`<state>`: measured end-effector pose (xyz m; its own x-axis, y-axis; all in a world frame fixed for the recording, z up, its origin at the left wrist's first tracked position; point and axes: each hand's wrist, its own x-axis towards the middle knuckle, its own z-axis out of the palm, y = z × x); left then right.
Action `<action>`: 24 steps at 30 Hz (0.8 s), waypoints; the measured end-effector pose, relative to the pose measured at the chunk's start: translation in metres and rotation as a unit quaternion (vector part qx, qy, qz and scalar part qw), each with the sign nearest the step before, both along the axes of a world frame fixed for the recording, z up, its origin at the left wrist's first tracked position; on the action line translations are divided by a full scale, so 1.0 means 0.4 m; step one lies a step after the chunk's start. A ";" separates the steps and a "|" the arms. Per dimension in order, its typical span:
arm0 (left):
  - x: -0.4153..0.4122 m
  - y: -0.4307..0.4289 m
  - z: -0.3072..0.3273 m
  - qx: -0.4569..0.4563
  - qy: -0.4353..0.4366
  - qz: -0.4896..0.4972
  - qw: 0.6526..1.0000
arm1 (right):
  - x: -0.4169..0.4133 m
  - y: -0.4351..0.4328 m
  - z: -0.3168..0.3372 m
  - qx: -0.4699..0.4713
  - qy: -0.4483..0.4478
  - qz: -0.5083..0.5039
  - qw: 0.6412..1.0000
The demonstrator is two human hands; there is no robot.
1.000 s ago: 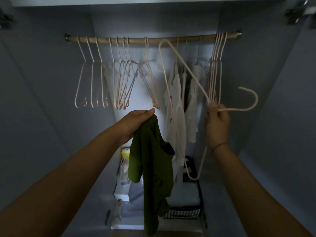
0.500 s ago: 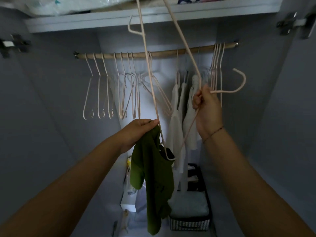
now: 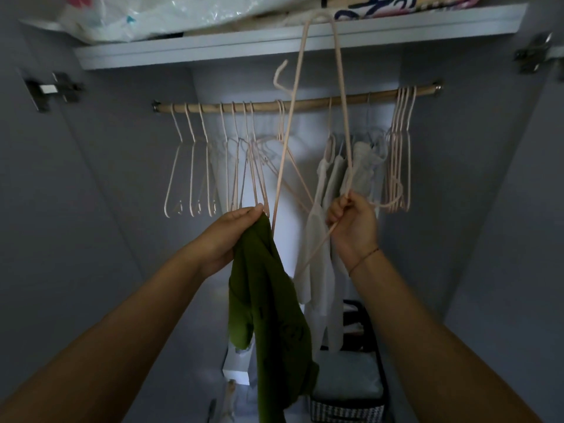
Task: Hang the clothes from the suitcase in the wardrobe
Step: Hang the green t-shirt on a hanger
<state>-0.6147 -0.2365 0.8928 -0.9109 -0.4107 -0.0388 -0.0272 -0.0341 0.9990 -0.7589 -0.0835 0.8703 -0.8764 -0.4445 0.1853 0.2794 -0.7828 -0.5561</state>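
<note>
Here the green garment (image 3: 268, 300) hangs from the left hand (image 3: 232, 233), beside the hanger (image 3: 285, 148).

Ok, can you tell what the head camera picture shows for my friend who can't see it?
A person's left hand holds up a green garment while the right hand grips a pink hanger, tilted on end beside it, in front of an open wardrobe. Behind, a wooden rail carries empty pink hangers and a few white clothes.
</note>
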 end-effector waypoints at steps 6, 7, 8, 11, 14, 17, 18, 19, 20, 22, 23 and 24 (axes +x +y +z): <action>0.022 -0.054 -0.005 0.023 0.005 0.044 0.999 | 0.010 -0.013 -0.093 0.132 0.026 0.015 0.991; 0.027 -0.068 -0.006 0.016 0.002 0.050 0.999 | 0.009 -0.011 -0.101 0.164 0.047 0.006 0.985; 0.032 -0.081 -0.006 0.008 -0.001 0.055 0.998 | 0.006 -0.008 -0.107 0.203 0.074 -0.007 0.976; 0.045 -0.115 -0.010 -0.022 -0.003 0.078 0.997 | 0.000 0.012 -0.108 0.326 0.166 -0.050 0.929; 0.059 -0.141 -0.015 -0.049 0.009 0.107 0.993 | -0.006 0.032 -0.102 0.388 0.218 -0.085 0.891; 0.079 -0.180 -0.019 -0.014 0.034 0.142 0.989 | -0.022 0.054 -0.103 0.431 0.281 -0.104 0.851; 0.084 -0.189 -0.021 -0.019 0.035 0.149 0.988 | -0.030 0.061 -0.105 0.443 0.295 -0.109 0.840; 0.088 -0.195 -0.024 -0.035 0.033 0.154 0.987 | -0.037 0.068 -0.105 0.452 0.302 -0.111 0.832; 0.090 -0.195 -0.028 -0.049 0.032 0.158 0.986 | -0.046 0.074 -0.105 0.463 0.306 -0.111 0.825; 0.088 -0.191 -0.038 -0.070 0.034 0.168 0.983 | -0.060 0.081 -0.102 0.484 0.313 -0.110 0.810; 0.086 -0.188 -0.043 -0.082 0.033 0.174 0.981 | -0.066 0.084 -0.102 0.492 0.312 -0.112 0.805; 0.085 -0.186 -0.047 -0.096 0.033 0.180 0.979 | -0.072 0.085 -0.102 0.499 0.306 -0.120 0.802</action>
<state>-0.5807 -0.3107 0.8742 -0.7045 -0.6988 0.1240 0.0165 0.1585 0.9872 -0.7875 -0.0493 0.8297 -0.8396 -0.4713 0.2701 -0.3767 0.1469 -0.9146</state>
